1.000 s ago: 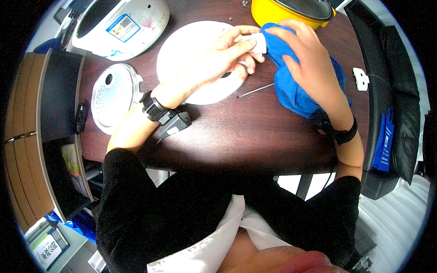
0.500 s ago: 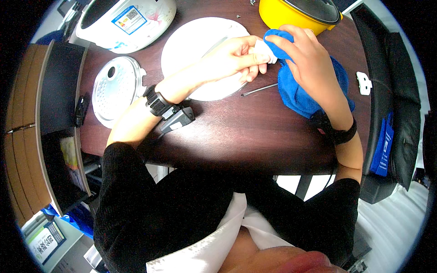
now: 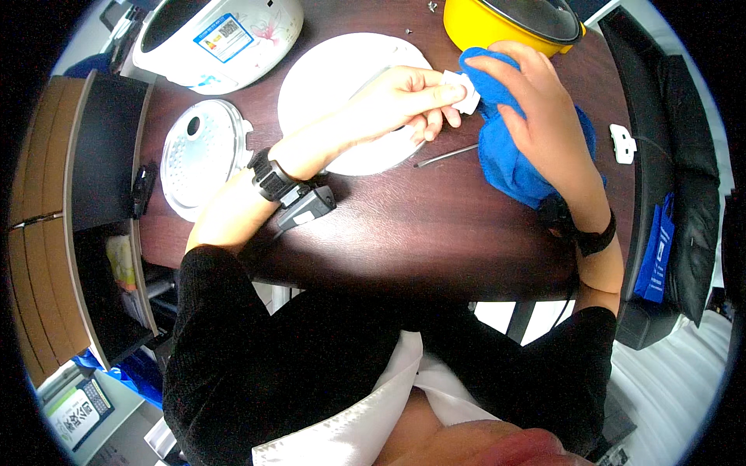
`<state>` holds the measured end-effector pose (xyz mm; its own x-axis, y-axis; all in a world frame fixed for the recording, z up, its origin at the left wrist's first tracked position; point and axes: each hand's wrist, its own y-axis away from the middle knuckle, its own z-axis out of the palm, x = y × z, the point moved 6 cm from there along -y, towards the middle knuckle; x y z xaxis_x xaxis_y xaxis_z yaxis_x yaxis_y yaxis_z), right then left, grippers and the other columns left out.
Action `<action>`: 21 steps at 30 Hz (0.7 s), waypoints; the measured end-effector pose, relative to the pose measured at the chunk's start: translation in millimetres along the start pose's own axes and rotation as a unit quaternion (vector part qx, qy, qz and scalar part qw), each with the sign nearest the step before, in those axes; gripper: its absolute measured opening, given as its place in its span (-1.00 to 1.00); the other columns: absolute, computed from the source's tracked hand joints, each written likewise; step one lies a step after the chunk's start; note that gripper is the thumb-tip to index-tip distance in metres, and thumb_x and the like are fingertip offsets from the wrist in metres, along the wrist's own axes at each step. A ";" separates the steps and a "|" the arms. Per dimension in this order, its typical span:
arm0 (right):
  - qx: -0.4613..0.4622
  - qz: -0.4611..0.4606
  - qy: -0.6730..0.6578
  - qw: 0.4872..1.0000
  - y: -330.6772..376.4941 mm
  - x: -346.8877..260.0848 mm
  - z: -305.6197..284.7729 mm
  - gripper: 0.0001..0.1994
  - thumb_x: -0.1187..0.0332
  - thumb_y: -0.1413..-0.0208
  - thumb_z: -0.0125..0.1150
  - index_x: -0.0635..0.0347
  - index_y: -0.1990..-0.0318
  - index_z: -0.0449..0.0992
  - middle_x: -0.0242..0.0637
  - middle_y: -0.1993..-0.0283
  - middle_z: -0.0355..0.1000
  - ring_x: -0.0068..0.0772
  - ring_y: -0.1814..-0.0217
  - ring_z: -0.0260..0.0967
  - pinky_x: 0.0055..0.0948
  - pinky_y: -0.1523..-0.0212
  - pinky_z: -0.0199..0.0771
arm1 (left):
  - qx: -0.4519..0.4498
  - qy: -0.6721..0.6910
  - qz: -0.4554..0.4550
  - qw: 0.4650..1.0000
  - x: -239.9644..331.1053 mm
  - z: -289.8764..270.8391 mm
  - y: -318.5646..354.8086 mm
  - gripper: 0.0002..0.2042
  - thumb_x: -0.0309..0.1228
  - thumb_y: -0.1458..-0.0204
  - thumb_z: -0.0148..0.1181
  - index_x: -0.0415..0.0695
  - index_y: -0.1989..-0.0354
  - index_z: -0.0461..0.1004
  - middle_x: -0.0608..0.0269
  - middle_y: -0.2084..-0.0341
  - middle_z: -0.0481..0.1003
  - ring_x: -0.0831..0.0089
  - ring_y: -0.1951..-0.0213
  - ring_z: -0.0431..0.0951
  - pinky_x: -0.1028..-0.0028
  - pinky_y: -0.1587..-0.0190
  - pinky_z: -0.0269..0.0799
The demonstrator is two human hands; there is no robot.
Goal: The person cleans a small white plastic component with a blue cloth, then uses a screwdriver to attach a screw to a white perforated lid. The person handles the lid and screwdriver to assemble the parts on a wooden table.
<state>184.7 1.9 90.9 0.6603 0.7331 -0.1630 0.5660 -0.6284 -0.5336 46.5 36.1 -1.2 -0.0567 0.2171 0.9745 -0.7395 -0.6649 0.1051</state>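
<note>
Between the thumb and fingers of my left hand (image 3: 416, 97) is a small white plastic piece (image 3: 463, 93); its exact kind cannot be made out. My right hand (image 3: 540, 116) grips a blue cloth (image 3: 517, 167), with one fold pinched up beside the white piece and the rest hanging onto the table. Under my left hand and wrist lies a large round white lid (image 3: 311, 89). A thin metal rod, like a screwdriver shaft (image 3: 447, 155), rests on the table just left of the cloth.
A white rice cooker body (image 3: 225, 46) stands at the far left, with a translucent round inner lid (image 3: 198, 159) nearer me. A yellow pot with a dark lid (image 3: 505, 27) is at the far right. Small screws (image 3: 432, 7) and a white plastic part (image 3: 622, 144) also lie on the table (image 3: 404, 233).
Both hands have shifted slightly to the right. More of the white piece shows at my left fingertips, and the pinched fold of cloth has moved along with my right hand.
</note>
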 end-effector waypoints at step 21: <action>-0.088 0.002 -0.032 0.996 14.1 23.7 37.6 -0.65 0.51 0.04 0.13 0.16 0.03 0.46 -0.12 0.07 0.36 -0.01 -0.02 0.33 -0.21 -0.05 0.36 | -0.052 0.058 0.067 0.995 5.9 7.8 3.8 -0.72 -0.27 -0.24 0.04 -0.26 0.09 0.29 0.11 0.43 0.53 0.53 0.64 0.44 0.59 0.60 0.37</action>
<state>189.7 20.2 48.2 0.6334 0.7418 -0.2203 0.6451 -0.6634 -0.3792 48.6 29.3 6.5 -0.2313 0.2172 0.9483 -0.7850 -0.6175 -0.0501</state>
